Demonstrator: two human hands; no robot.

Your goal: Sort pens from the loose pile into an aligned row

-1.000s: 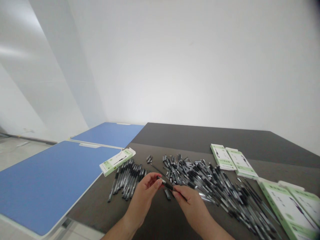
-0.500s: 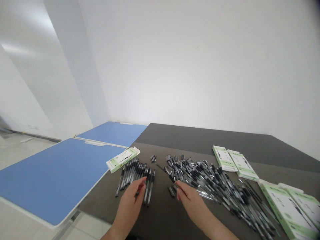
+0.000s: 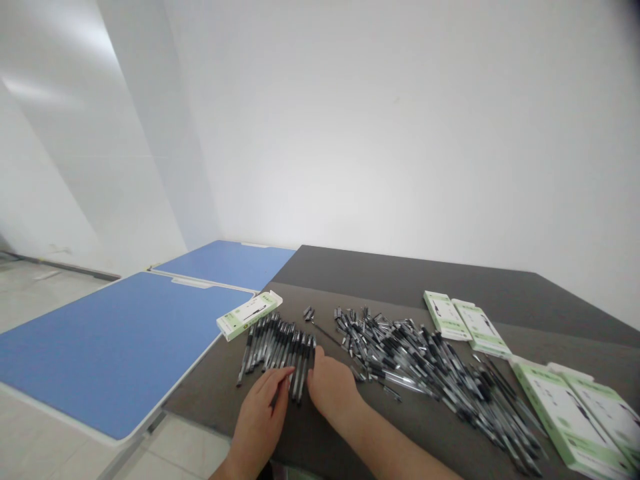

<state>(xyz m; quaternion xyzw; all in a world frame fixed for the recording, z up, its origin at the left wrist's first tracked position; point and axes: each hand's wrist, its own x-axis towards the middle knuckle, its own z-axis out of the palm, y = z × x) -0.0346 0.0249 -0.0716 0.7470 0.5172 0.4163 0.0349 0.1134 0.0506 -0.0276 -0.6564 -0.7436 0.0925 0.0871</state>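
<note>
Head view, left hand (image 3: pixel 264 408): thumb and fingers drawn narrow over the row's near side; can't tell if a pen is pinched.
Right hand (image 3: pixel 334 385): curled in against the row's right end, grip hidden, can't tell.
Pen row (image 3: pixel 274 347): on the worktop (image 3: pixel 315 437), just beyond the left hand, left of the right; both hands about equally near.
Long axis: away from the person, far ends leaning slightly right.
Pointing: dark grips towards the wall.

Dark tabletop (image 3: pixel 400 270): far stretch is offering passage. Pen heap (image 3: pixel 410 347) is blocking the middle; green-white boxes (image 3: pixel 575 417) are flanking the heap's right.
</note>
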